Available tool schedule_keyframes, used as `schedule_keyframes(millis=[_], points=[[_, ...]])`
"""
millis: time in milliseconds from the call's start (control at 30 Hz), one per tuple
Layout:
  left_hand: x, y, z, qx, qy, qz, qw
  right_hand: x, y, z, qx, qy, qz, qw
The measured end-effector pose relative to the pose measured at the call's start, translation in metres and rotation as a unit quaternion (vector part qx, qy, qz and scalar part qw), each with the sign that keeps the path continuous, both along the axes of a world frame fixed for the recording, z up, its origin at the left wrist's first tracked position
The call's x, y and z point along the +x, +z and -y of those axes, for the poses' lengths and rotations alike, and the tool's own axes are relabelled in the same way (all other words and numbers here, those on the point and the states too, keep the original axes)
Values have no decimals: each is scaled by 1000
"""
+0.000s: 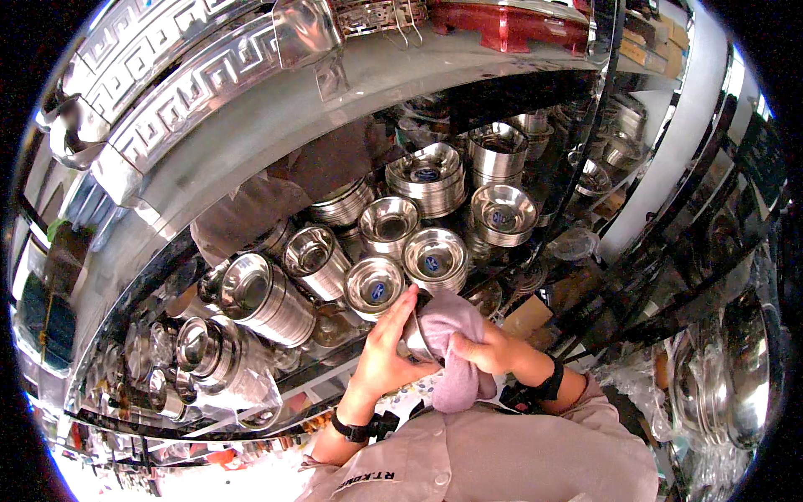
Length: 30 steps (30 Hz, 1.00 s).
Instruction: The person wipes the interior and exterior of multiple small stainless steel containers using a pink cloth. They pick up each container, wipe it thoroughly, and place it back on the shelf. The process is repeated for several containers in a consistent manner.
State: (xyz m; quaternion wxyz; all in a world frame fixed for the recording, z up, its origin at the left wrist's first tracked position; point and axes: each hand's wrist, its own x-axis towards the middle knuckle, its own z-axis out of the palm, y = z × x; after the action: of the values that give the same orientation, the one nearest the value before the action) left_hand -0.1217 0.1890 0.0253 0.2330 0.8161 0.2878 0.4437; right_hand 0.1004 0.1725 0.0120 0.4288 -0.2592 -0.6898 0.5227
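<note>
Near the lower middle of the head view, my left hand [386, 357] grips a small steel bowl [414, 339] by its outside, fingers along one side and thumb below. My right hand [489, 348] holds a mauve cloth [458, 320] pressed into the bowl's mouth; the cloth's loose end hangs down in front of my shirt. The cloth and fingers hide the bowl's inside. Just beyond my left fingertips stand a steel bowl with a blue sticker [370, 285] and a stack of steel bowls [442, 251], also bearing a blue sticker.
Several more stacks of steel bowls [295, 320] fill the dark glossy shelf. Plastic-wrapped steelware [244, 370] stands at the left. A grey ledge [251, 147] curves above the shelf. Large steel vessels [746, 370] in plastic are at the right, and a cardboard piece [528, 317] lies past my right hand.
</note>
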Motion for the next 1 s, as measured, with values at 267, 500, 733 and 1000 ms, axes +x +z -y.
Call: schedule_keyframes(millis=[267, 500, 733, 1000], points=[[4, -4, 2, 34, -24, 44, 998, -3, 5, 0, 57, -162, -3, 985], [9, -1, -1, 106, 67, 75, 989, 13, -13, -14, -55, -234, -22, 970], [9, -15, -13, 24, -24, 126, 991, 25, -13, -13, -249, -57, -158, 954], [2, -2, -11, -21, 63, 15, 998, 36, -24, -22, -255, -127, -196, 938]])
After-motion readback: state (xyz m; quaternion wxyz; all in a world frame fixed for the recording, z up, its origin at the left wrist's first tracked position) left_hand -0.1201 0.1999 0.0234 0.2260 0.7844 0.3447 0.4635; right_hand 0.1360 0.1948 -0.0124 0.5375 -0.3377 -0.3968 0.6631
